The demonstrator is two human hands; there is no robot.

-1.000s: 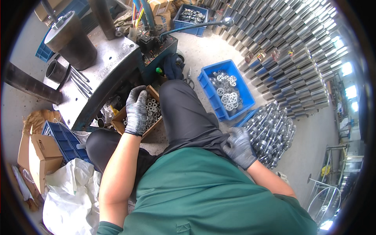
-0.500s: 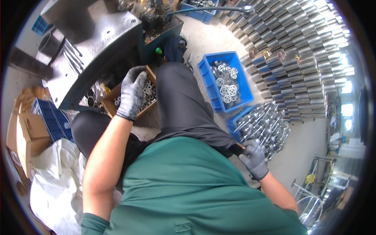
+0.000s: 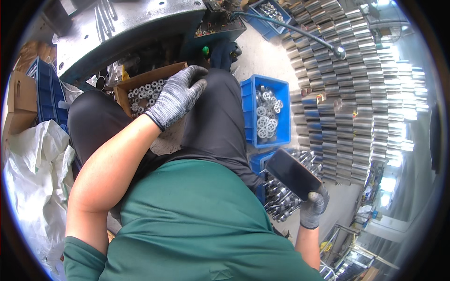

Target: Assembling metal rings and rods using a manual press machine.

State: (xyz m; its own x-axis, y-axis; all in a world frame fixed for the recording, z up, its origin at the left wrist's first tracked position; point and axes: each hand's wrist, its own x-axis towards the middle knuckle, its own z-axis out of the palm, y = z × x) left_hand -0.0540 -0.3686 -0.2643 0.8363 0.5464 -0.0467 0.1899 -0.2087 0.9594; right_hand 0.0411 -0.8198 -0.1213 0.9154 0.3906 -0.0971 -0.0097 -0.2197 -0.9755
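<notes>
A dark-screened smartphone (image 3: 293,174) is gripped at its lower corner by my right hand (image 3: 313,209), in a grey glove. It is held out to my right, above a blue bin (image 3: 257,165) heaped with metal shafts (image 3: 282,203). My left hand (image 3: 177,97), in a grey knit glove, hovers over my thigh with thumb and fingers apart and nothing in it. Beside that hand stands an open cardboard box (image 3: 149,76) holding several small metal rings (image 3: 145,93), partly hidden by the hand.
A blue crate (image 3: 247,114) of spoked metal discs (image 3: 267,126) stands right of my knee. Stacked metal cylinders (image 3: 337,93) fill the right side. A steel workbench (image 3: 136,35) lies ahead left, with a curved pipe (image 3: 290,29) at the top. A white sack (image 3: 35,178) lies at left.
My right hand has come away from my hip, and the smartphone is now fully out in it. My left hand has moved right, from over the cardboard box toward my thigh. The view has shifted.
</notes>
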